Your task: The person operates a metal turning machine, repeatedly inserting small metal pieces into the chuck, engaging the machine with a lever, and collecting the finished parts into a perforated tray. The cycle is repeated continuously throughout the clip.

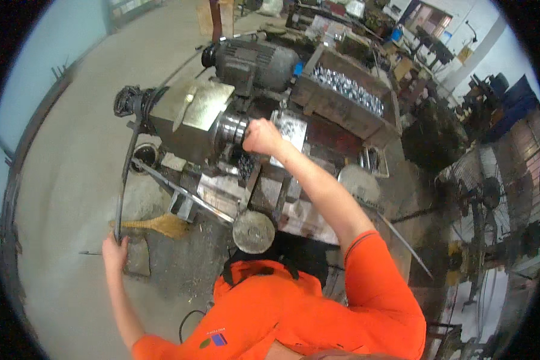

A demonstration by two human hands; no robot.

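Observation:
My left hand (pixel 115 251) is closed around the lower end of a long dark metal lever (pixel 126 180), which runs up to the left end of a small lathe-like machine (pixel 183 129). At the machine's shiny round chuck (pixel 229 132), my right hand (pixel 262 137) has its fingers curled against the front face. Whatever those fingers hold, if anything, is hidden behind the hand. On the sheet-metal top cover (pixel 213 99) lies a flat knife-like tool (pixel 185 111). Dark metal chips (pixel 245 165) have gathered below the chuck.
Behind the machine sits a ribbed motor (pixel 255 65). A trough (pixel 336 117) full of small shiny metal parts (pixel 348 89) stands to its right. Near my body are a round worn disc (pixel 253 232) and a slanting metal rod (pixel 186 193). A straw broom (pixel 168 226) lies on the floor.

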